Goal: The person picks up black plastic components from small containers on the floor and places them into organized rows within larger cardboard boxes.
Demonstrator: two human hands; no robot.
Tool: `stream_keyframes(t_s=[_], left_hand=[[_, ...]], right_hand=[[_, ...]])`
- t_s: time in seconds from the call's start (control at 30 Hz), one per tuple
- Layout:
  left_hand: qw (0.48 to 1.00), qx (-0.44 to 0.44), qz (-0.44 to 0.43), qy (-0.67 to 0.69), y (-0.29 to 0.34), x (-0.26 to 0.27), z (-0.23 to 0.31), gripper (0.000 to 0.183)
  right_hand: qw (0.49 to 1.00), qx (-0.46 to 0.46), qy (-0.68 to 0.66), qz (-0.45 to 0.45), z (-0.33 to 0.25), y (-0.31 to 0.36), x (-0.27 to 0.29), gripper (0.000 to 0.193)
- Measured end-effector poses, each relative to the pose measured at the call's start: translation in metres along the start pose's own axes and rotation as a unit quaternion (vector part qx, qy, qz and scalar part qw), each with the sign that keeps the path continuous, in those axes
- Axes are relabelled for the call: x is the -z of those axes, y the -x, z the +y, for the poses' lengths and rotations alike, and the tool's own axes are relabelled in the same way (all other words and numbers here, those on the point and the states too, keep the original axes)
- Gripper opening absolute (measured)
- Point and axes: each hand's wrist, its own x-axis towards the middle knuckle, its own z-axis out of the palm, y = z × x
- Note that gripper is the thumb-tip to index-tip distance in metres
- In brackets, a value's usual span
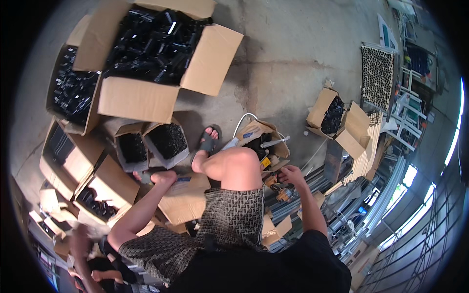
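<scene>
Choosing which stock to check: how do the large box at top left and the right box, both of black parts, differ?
The large box fills far more of the picture than the right box. The large box stands beside another box; the right box sits near pale rods. Both are open cardboard, holding black parts.

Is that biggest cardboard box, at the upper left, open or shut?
Open: the biggest cardboard box has its flaps spread outward, baring a mass of glossy black pieces inside.

A workshop (cluttered, too): concrete floor [288, 36], cartons [139, 97] of black parts [151, 46], bundled tubes [377, 75].
</scene>
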Motion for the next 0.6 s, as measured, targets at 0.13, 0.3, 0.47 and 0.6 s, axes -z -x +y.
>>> stream_keyframes(t_s=[0.13, 0.3, 0.47, 0.6], left_hand=[[0.962, -0.133, 0.229, -0.068, -0.067, 0.116, 0.152, 0.039], [0.831, -0.344, 0.377, -0.22, -0.1, 0.183, 0.314, 0.049], [0.796, -0.48, 0.318, -0.183, -0.127, 0.109, 0.402, 0.04], [0.76, -0.494, 0.344, -0.243, -0.118, 0.086, 0.387, 0.036]], right_hand=[[0.994, -0.056, 0.062, 0.076, 0.062, -0.066, -0.016, 0.034], [0.937, 0.049, 0.221, 0.266, 0.123, -0.188, -0.03, 0.053], [0.993, -0.015, 0.081, 0.086, 0.181, -0.162, -0.026, 0.051], [0.989, 0.015, 0.12, 0.089, 0.135, -0.198, -0.063, 0.051]])
